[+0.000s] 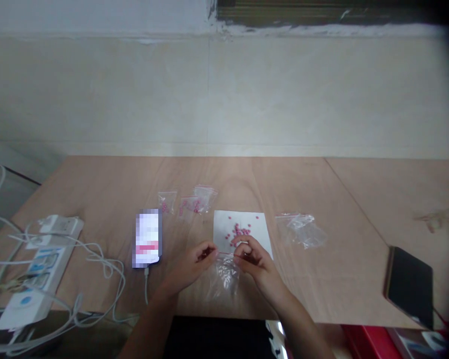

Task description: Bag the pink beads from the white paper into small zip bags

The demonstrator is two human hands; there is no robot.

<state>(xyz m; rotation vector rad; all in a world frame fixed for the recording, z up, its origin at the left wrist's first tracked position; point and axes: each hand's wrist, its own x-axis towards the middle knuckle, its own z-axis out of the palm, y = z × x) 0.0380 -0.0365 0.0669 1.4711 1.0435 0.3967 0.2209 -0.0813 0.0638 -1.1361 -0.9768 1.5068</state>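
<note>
Dim, soft light is falling across the wall [205,94], the nearest bag [224,276] is glinting, blackness is swallowing the right edge, and the phone [147,237] (coarsely pixelated) is glowing.

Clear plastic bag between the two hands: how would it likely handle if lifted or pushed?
The clear plastic bag is probably floppy, since its thin film looks creased and crumpled. It is likely very light: none of the pink pieces can be seen inside it. It may be slightly slippery, as its surface shows glossy highlights.
</note>
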